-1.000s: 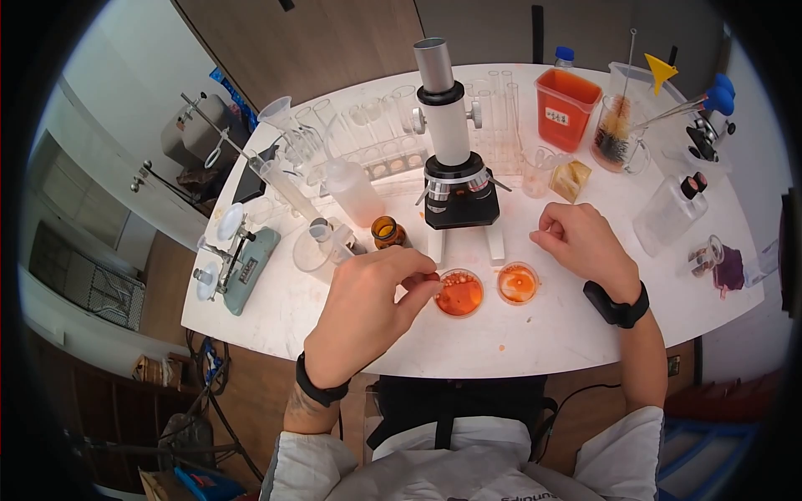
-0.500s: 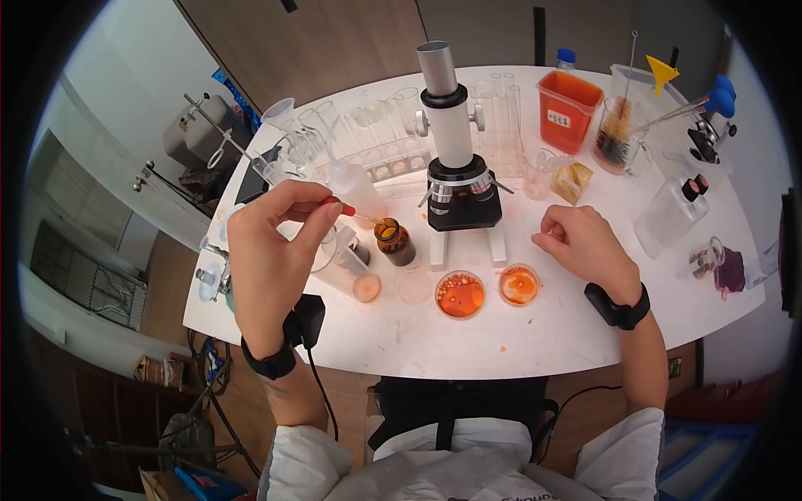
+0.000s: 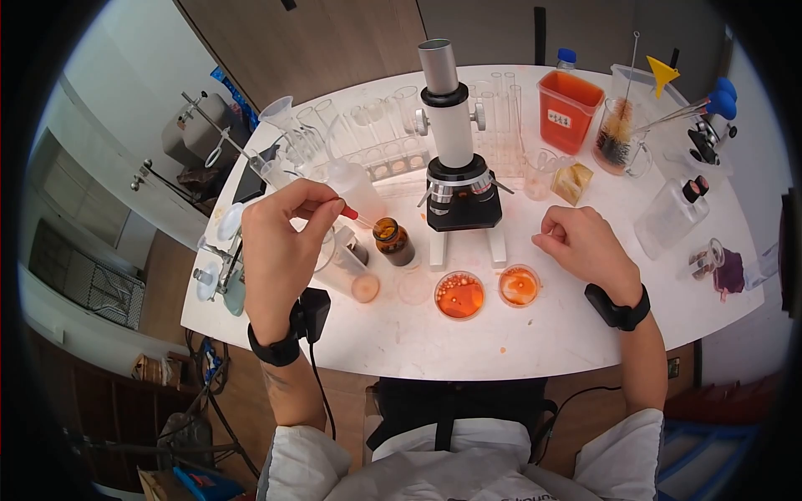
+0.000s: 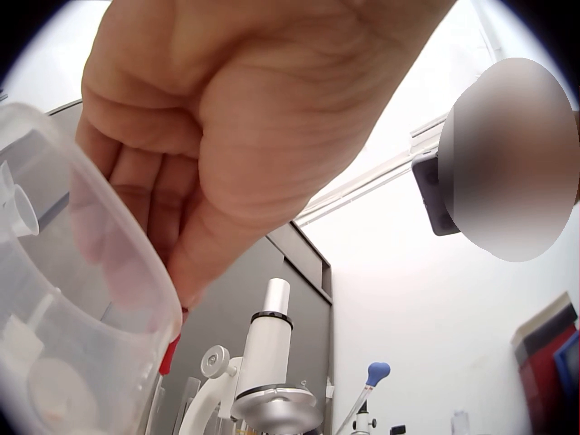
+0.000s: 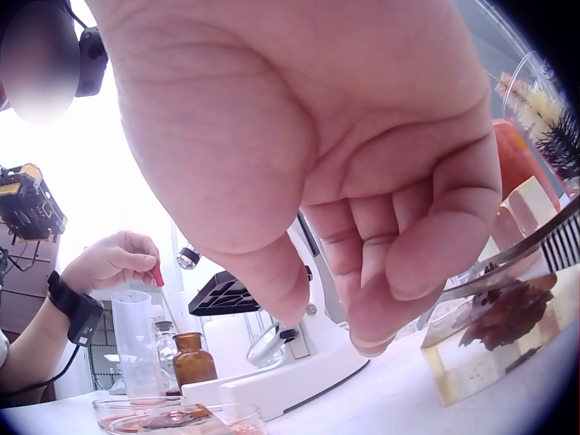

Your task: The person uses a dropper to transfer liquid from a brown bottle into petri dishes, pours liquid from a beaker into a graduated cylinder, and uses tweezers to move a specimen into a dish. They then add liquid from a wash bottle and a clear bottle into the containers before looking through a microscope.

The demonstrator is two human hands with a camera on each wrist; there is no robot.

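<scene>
My left hand (image 3: 280, 242) pinches the red bulb of a dropper (image 3: 349, 213) between thumb and fingertips. The dropper slants down to the right, its clear tip at the mouth of an uncapped brown glass bottle (image 3: 396, 246). Around the tip of the bulb (image 4: 169, 355) in the left wrist view, a clear plastic vessel covers part of the scene. My right hand (image 3: 585, 242) hangs over the table with loosely curled fingers and holds nothing. Two petri dishes with orange contents lie between the hands, a larger one (image 3: 459, 296) and a smaller one (image 3: 519, 285).
A white microscope (image 3: 449, 134) stands behind the dishes. Left of the bottle are a clear cylinder (image 3: 338, 263) and a green balance scale (image 3: 233, 294). Behind stand racked test tubes (image 3: 393, 159); rightward, an orange container (image 3: 568, 108) and a clear bottle (image 3: 668, 217).
My left hand has gone from beside the larger petri dish leftward to the brown bottle with the dropper, then shifted slightly right. The right hand stays in place.
</scene>
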